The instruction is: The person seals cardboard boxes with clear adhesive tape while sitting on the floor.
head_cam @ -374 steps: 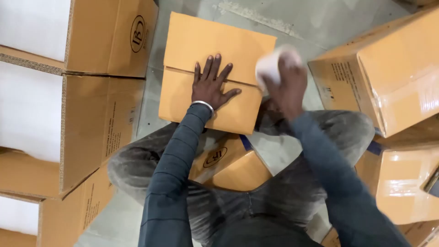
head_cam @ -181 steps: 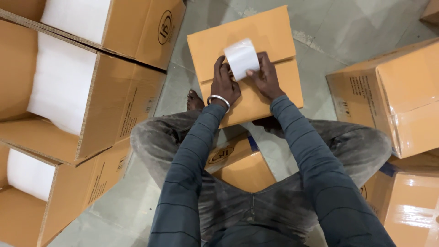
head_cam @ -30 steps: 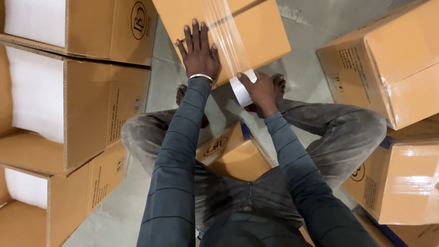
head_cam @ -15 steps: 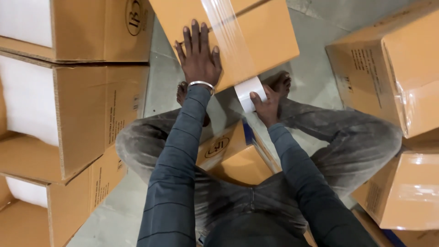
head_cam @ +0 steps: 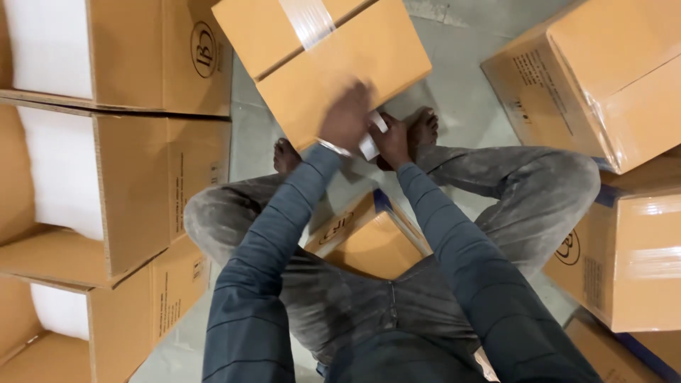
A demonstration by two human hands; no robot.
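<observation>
Sitting low on a small box (head_cam: 369, 241) with both feet on the grey floor (head_cam: 461, 78), the person worked at a closed carton (head_cam: 319, 64) lying on the floor just ahead of the feet. The left hand (head_cam: 345, 113) lay on the carton's near edge, motion-blurred, so whether its fingers were spread or together could not be told. The right hand (head_cam: 391, 138) sat just beside it at the carton's near corner, fingers closed around a white tape roll (head_cam: 370, 138). The carton was plain brown corrugated board with a band of clear tape (head_cam: 307, 20) crossing its flap seam. Judged from its look, it was stiff at edges and corners, likely to give at mid-panel, and slick where taped; the best hold would be at two opposite bottom edges. The roll looked light and rigid, best held through or around its core. To the left, stacked open cartons (head_cam: 113, 184) showed white filling (head_cam: 60, 170), one bearing a round black mark (head_cam: 203, 50) on its side. To the right stood sealed cartons (head_cam: 603, 78) wrapped in glossy tape, with black print on one side panel and another round mark (head_cam: 567, 248) lower down.
</observation>
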